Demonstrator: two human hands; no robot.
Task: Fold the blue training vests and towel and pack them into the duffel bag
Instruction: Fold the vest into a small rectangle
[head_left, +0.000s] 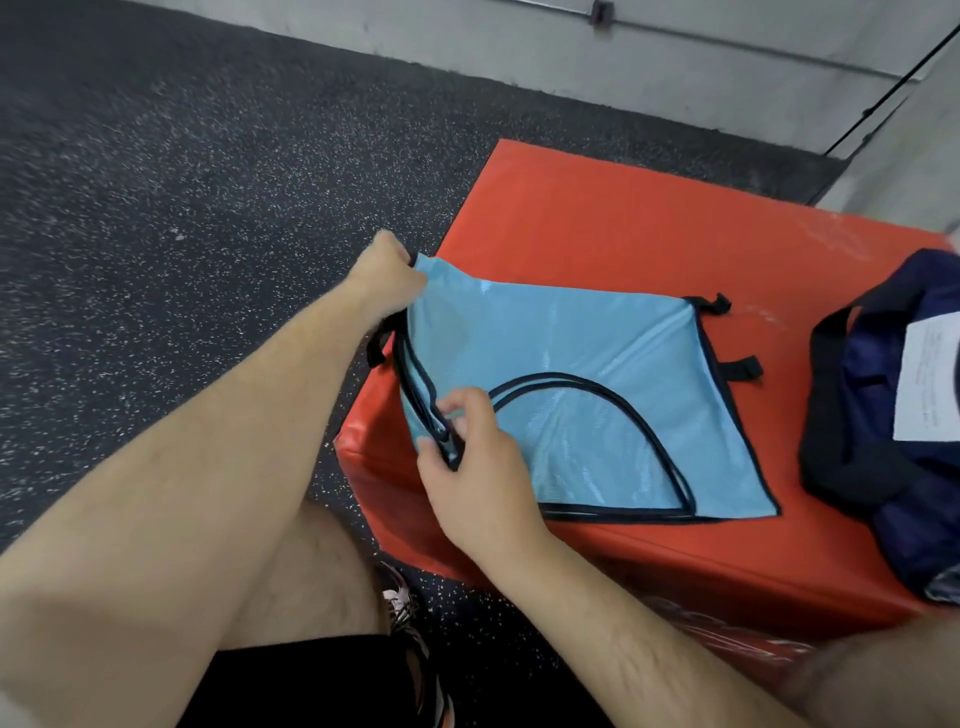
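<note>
On top of the red padded box (597, 218), the blue training vest (597, 374) is lying mostly flat, black piping showing along its edges, and both hands are working its left side. Left grip (387, 275) is curling round the far left corner and lifting it just past the box's left edge, so that corner is hanging out over the floor (182, 208). Right grip (467, 457) is pinching the near left corner, thumb and fingers pressing together on the black piping right above the box's front left corner. Between the 2 grips the vest's left edge is running raised and slightly bunched, with 1 black tab dangling beside the left wrist. Over on the right edge, 2 black tabs (743, 366) are sticking out flat onto bare red. A curved seam is arcing across the near half. The vest's near right corner is sitting close to the box's front edge, not over it. Duffel bag (872, 405), navy with a black strap, is slumping on the right end of the box, near the vest but apart from it, with a strip of red showing between them and a white sheet (930, 384) lying on it. Bare red is opening up behind the vest toward the grey wall (623, 62), and speckled floor is stretching wide on the left.
</note>
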